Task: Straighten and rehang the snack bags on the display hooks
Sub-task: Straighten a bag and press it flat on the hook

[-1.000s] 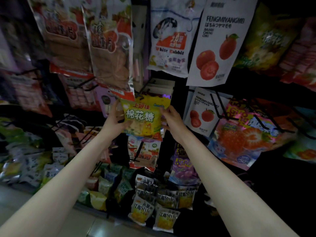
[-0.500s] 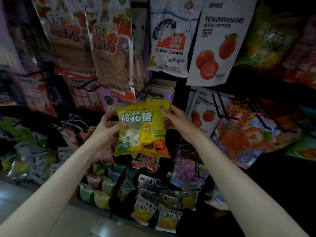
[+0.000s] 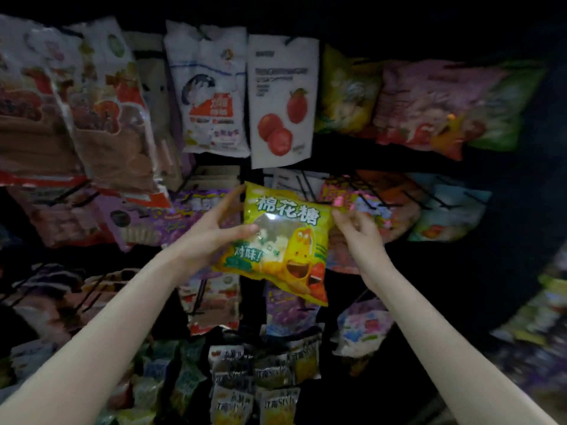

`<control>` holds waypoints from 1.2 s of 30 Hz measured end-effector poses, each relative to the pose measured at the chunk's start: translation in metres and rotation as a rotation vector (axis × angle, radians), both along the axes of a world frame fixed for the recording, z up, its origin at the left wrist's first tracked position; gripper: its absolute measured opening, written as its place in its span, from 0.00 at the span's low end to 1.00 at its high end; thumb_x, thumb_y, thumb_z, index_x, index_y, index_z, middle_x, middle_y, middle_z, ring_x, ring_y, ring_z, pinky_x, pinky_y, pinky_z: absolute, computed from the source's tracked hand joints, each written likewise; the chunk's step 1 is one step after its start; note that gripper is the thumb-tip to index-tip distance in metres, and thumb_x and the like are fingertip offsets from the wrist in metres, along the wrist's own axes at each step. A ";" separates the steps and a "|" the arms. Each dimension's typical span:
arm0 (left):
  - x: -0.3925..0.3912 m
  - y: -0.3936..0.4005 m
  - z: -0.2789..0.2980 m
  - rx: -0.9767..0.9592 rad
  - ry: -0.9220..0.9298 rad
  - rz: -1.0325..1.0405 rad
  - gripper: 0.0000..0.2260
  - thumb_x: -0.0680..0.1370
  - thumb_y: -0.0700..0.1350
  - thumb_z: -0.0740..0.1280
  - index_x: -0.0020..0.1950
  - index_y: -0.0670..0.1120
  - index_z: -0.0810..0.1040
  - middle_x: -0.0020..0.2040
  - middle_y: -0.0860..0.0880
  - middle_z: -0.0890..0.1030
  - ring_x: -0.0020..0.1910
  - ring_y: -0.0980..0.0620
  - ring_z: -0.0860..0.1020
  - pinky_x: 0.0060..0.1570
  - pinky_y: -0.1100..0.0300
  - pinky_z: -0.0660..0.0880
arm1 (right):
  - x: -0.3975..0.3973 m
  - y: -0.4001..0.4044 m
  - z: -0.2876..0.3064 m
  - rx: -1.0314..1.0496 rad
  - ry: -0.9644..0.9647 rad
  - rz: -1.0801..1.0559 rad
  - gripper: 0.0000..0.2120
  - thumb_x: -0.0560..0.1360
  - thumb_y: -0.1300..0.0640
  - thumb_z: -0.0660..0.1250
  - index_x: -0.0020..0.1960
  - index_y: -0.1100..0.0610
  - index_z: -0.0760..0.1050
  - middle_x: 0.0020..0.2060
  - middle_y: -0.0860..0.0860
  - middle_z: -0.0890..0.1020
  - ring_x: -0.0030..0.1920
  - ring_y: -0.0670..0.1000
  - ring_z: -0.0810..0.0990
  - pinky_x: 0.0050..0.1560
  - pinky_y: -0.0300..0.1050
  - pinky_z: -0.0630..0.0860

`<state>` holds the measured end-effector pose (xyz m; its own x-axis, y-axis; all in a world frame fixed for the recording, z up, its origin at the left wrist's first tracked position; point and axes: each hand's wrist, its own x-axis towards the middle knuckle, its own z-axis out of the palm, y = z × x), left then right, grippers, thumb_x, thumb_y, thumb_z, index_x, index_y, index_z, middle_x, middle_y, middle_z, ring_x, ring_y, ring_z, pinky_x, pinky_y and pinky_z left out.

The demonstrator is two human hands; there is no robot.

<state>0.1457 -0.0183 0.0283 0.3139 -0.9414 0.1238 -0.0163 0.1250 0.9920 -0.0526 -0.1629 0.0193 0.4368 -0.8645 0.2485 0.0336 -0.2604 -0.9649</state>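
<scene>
Yellow snack bag [image 3: 283,240] (tilted) clamped by left hand [image 3: 205,237] and right hand [image 3: 357,228] fingers; black hooks [image 3: 306,185] just behind.

The yellow bag [image 3: 282,240] in the middle has big white words 棉花糖 across its top. Lower on its left side, green words say 对味!

Far below the yellow bag, small yellow packs [image 3: 276,403] show 江南 and prob. "Style", but it's blurry.

Above the yellow bag, a white bag w/ red fruit [image 3: 280,102] has grey lines of text, too smeared to read. Left of that one, the white bag w/ a rabbit [image 3: 211,96] has words too, also too blurry.
</scene>
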 end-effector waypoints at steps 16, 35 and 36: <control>-0.087 -0.116 0.096 -0.235 -0.340 0.032 0.35 0.74 0.43 0.69 0.75 0.56 0.55 0.65 0.52 0.71 0.48 0.67 0.79 0.49 0.64 0.78 | -0.081 -0.060 0.091 -0.189 0.063 0.011 0.43 0.67 0.45 0.73 0.75 0.48 0.52 0.65 0.44 0.69 0.64 0.46 0.70 0.62 0.43 0.68; -0.108 -0.146 0.126 -0.468 -0.562 0.374 0.38 0.68 0.54 0.69 0.73 0.58 0.54 0.60 0.62 0.70 0.53 0.65 0.75 0.42 0.75 0.72 | -0.065 -0.124 0.131 -0.561 0.056 0.037 0.47 0.68 0.44 0.72 0.76 0.47 0.46 0.75 0.43 0.56 0.74 0.43 0.55 0.72 0.43 0.57; -0.107 -0.146 0.124 -0.470 -0.547 0.386 0.38 0.68 0.55 0.70 0.73 0.59 0.54 0.61 0.59 0.71 0.53 0.63 0.76 0.42 0.74 0.72 | -0.067 -0.122 0.132 -0.561 0.056 0.050 0.45 0.68 0.45 0.72 0.76 0.46 0.47 0.73 0.40 0.59 0.71 0.40 0.57 0.70 0.36 0.58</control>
